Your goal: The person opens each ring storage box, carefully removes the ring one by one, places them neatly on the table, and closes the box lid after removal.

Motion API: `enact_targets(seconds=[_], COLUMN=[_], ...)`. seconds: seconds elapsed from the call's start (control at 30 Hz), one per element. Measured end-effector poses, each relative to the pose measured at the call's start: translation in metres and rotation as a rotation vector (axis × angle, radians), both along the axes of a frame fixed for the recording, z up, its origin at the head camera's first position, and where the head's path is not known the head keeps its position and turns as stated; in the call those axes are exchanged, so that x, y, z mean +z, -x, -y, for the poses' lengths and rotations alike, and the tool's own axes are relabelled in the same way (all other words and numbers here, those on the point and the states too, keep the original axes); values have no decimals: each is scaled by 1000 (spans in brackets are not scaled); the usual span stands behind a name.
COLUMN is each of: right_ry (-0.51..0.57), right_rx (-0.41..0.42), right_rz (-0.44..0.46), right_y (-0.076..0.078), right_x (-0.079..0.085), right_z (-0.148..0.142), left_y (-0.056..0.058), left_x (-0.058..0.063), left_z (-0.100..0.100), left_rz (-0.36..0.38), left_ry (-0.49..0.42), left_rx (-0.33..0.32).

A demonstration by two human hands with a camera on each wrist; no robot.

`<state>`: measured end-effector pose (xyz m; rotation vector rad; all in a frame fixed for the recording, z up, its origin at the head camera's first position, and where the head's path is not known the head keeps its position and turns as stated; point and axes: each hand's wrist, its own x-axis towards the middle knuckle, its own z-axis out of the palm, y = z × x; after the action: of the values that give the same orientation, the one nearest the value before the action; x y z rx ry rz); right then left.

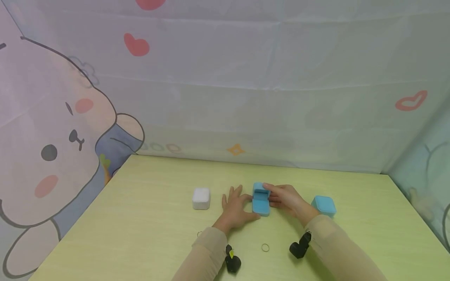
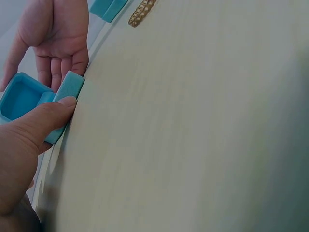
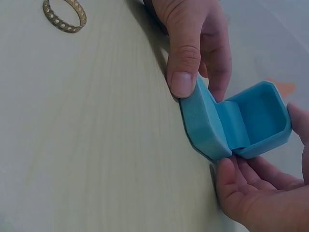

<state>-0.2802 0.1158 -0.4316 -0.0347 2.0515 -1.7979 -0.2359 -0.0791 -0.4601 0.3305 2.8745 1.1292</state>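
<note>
The open blue ring box sits mid-desk — left hand pinching its base, right hand gripping the raised lid. Forced back, the hinge could strain — or the box could skid toward the gold ring.

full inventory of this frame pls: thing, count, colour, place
open ring box: 1, blue, table centre, lid up, between both hands
closed ring box: 1, blue, right of the hands
white box: 1, white, left of the hands
gold ring: 1, gold, near edge between the forearms
second ring: 1, faint, colour unclear, by the left sleeve
table: 1, pale yellow-green
backdrop: 1, cartoon rabbit and hearts
left hand: thumb on the open box's base
right hand: fingers on the lid
</note>
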Motion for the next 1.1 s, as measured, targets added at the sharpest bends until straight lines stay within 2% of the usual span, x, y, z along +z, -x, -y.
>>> enact_targets(seconds=[0.4, 0.57, 1.1], right_ry=[-40, -14, -3], right_rx=[44, 55, 49], right_rz=[-8, -26, -76], right_y=[1, 1, -2], right_x=[3, 3, -1], right_z=[-1, -1, 5], left_y=[-1, -2, 1], left_x=[0, 0, -2], left_z=[1, 2, 6], left_rz=[-3, -8, -18], left_ry=[-2, -5, 5], left_rx=[-8, -11, -13])
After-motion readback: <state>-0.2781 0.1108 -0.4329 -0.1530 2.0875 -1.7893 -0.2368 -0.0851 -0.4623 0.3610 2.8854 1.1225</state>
